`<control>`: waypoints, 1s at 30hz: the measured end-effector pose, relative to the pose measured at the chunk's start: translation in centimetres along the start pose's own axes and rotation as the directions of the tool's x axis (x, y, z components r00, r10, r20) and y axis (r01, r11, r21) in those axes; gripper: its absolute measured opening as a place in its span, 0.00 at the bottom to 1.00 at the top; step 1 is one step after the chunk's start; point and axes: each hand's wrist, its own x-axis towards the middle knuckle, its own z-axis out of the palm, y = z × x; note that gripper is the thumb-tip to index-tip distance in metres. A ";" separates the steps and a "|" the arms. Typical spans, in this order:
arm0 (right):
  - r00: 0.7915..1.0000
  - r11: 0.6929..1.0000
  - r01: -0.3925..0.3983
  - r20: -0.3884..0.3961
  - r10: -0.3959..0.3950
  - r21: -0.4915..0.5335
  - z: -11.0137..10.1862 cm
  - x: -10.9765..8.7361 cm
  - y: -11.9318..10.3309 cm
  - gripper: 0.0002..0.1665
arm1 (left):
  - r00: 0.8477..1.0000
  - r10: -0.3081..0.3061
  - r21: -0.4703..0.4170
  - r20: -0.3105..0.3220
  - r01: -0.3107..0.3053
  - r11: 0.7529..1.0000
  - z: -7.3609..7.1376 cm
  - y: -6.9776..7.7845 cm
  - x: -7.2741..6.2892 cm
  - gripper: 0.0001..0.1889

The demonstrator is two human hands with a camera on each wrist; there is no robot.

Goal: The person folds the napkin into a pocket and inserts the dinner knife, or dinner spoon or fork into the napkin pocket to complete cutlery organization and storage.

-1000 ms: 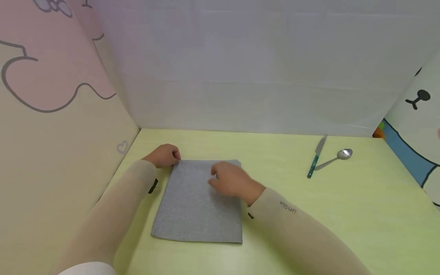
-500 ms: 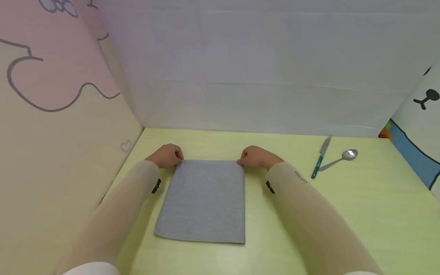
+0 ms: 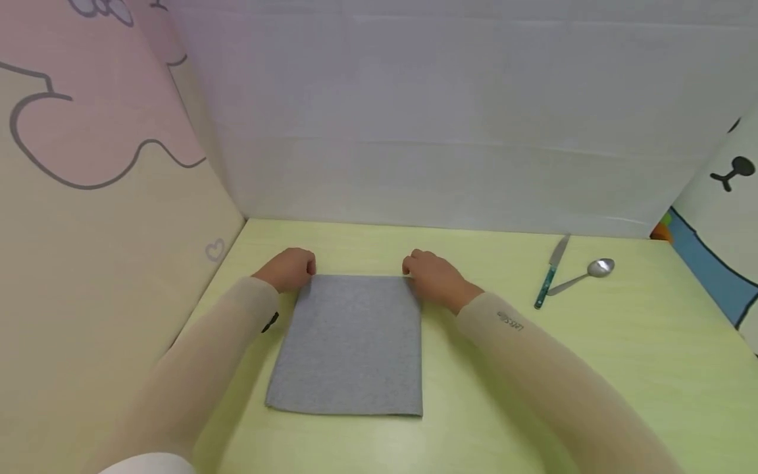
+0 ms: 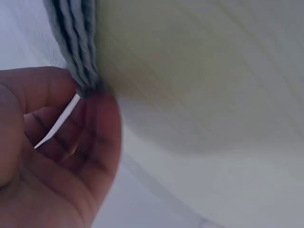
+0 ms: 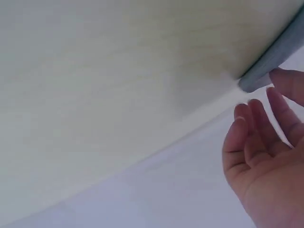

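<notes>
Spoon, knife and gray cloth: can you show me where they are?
Spoon [image 3: 599, 268]: head view, on its shiny bowl.
Knife [image 3: 550, 273]: head view, on the upper part of its green handle.
Gray cloth [image 3: 355, 345]: head view, on the middle of its flat top.

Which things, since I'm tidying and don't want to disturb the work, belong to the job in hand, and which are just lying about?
In the job:
grey rectangular folded cloth
left hand, pinching its far left corner
right hand, at its far right corner

Lying about:
teal-handled, silver-bladed knife
shiny silver metal spoon, beside the knife
</notes>
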 end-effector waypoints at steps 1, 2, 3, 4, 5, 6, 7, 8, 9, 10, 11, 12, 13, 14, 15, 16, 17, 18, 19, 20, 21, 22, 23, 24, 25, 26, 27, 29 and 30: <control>0.998 0.997 0.053 -0.022 -0.054 -0.058 0.0 -0.4 -0.4 0.12 | 0.999 0.024 0.063 -0.024 -0.022 0.998 0.1 0.6 -0.4 0.10; 0.994 0.990 0.099 -0.035 -0.103 -0.105 0.1 -0.8 -0.7 0.13 | 0.997 0.061 0.139 -0.053 -0.054 0.989 0.4 1.2 -0.7 0.11; 0.989 0.980 0.139 -0.036 -0.145 -0.142 0.1 -1.1 -1.1 0.13 | 0.991 0.110 0.217 -0.082 -0.090 0.972 0.6 1.8 -1.0 0.11; 0.984 0.971 0.172 -0.027 -0.179 -0.169 0.2 -1.5 -1.4 0.15 | 0.981 0.166 0.289 -0.104 -0.130 0.948 0.9 2.4 -1.3 0.11; 0.980 0.963 0.195 -0.007 -0.200 -0.186 0.3 -1.7 -1.6 0.17 | 0.972 0.208 0.336 -0.112 -0.160 0.928 1.2 3.0 -1.6 0.12; 0.978 0.958 0.209 0.022 -0.209 -0.197 0.3 -2.0 -1.8 0.20 | 0.962 0.251 0.369 -0.105 -0.197 0.908 1.5 3.6 -1.8 0.13; 0.976 0.955 0.218 0.052 -0.212 -0.200 0.4 -2.2 -2.0 0.22 | 0.954 0.288 0.384 -0.080 -0.237 0.893 1.8 4.1 -2.0 0.16; 0.974 0.955 0.222 0.086 -0.209 -0.197 0.5 -2.3 -2.1 0.25 | 0.951 0.306 0.373 -0.040 -0.270 0.888 2.1 4.5 -2.1 0.19; 0.972 0.955 0.225 0.116 -0.205 -0.194 0.6 -2.4 -2.2 0.28 | 0.951 0.308 0.341 0.007 -0.292 0.894 2.4 4.8 -2.3 0.23; 0.969 0.956 0.225 0.144 -0.200 -0.188 0.7 -2.5 -2.1 0.31 | 0.955 0.291 0.306 0.056 -0.294 0.905 2.6 5.1 -2.5 0.28; 0.966 0.956 0.228 0.165 -0.198 -0.185 0.9 -2.6 -2.0 0.33 | 0.959 0.264 0.275 0.098 -0.282 0.919 2.8 5.1 -2.6 0.32; 0.963 0.956 0.232 0.182 -0.199 -0.182 1.0 -2.6 -1.8 0.34 | 0.961 0.241 0.254 0.133 -0.268 0.929 3.0 5.1 -2.8 0.36; 0.960 0.956 0.234 0.195 -0.199 -0.174 1.1 -2.7 -1.6 0.36 | 0.963 0.217 0.237 0.159 -0.251 0.939 3.1 4.9 -2.9 0.38; 0.957 0.955 0.242 0.206 -0.205 -0.171 1.2 -2.8 -1.4 0.38 | 0.966 0.195 0.231 0.171 -0.232 0.945 3.2 4.7 -3.1 0.39; 0.954 0.954 0.251 0.208 -0.216 -0.164 1.3 -3.0 -1.1 0.39 | 0.968 0.176 0.223 0.176 -0.213 0.951 3.2 4.3 -3.2 0.41; 0.951 0.952 0.261 0.210 -0.225 -0.161 1.4 -3.2 -0.8 0.40 | 0.970 0.162 0.220 0.179 -0.200 0.955 3.2 3.9 -3.3 0.41; 0.950 0.950 0.266 0.214 -0.230 -0.161 1.4 -3.4 -0.5 0.41 | 0.972 0.149 0.211 0.182 -0.186 0.959 3.1 3.5 -3.4 0.42; 0.947 0.948 0.271 0.219 -0.233 -0.164 1.4 -3.7 -0.3 0.43 | 0.972 0.141 0.202 0.186 -0.178 0.963 3.1 3.0 -3.5 0.42; 0.946 0.947 0.274 0.223 -0.234 -0.168 1.4 -4.1 -0.2 0.44 | 0.973 0.138 0.190 0.188 -0.174 0.966 3.0 2.6 -3.5 0.42; 0.946 0.944 0.278 0.222 -0.236 -0.180 1.5 -4.4 0.0 0.44 | 0.973 0.137 0.176 0.188 -0.171 0.969 2.9 2.2 -3.5 0.42; 0.947 0.942 0.276 0.220 -0.233 -0.188 1.5 -4.8 0.1 0.45 | 0.972 0.138 0.160 0.190 -0.169 0.973 2.9 1.9 -3.5 0.42; 0.949 0.942 0.270 0.224 -0.224 -0.201 1.6 -5.3 0.0 0.45 | 0.971 0.141 0.143 0.192 -0.169 0.975 2.8 1.6 -3.5 0.42; 0.950 0.941 0.264 0.226 -0.215 -0.213 1.6 -5.8 -0.1 0.46 | 0.971 0.141 0.125 0.194 -0.167 0.978 2.7 1.3 -3.5 0.41; 0.951 0.938 0.263 0.225 -0.213 -0.227 1.7 -6.3 -0.3 0.46 | 0.970 0.144 0.109 0.197 -0.168 0.980 2.6 1.1 -3.4 0.41; 0.952 0.935 0.263 0.222 -0.212 -0.239 1.9 -6.8 -0.5 0.45 | 0.969 0.145 0.092 0.200 -0.165 0.982 2.5 1.0 -3.4 0.40; 0.952 0.931 0.266 0.219 -0.213 -0.250 2.0 -7.4 -0.8 0.45 | 0.969 0.145 0.078 0.202 -0.163 0.984 2.5 0.9 -3.4 0.40; 0.952 0.928 0.268 0.217 -0.215 -0.259 2.1 -8.0 -1.2 0.45 | 0.968 0.148 0.067 0.201 -0.164 0.984 2.4 0.9 -3.4 0.40; 0.952 0.922 0.276 0.210 -0.223 -0.273 2.5 -9.5 -2.0 0.44 | 0.969 0.147 0.058 0.201 -0.161 0.985 2.4 0.9 -3.5 0.39; 0.951 0.919 0.283 0.204 -0.232 -0.275 2.8 -10.2 -2.5 0.44 | 0.969 0.147 0.059 0.200 -0.162 0.985 2.4 0.9 -3.5 0.39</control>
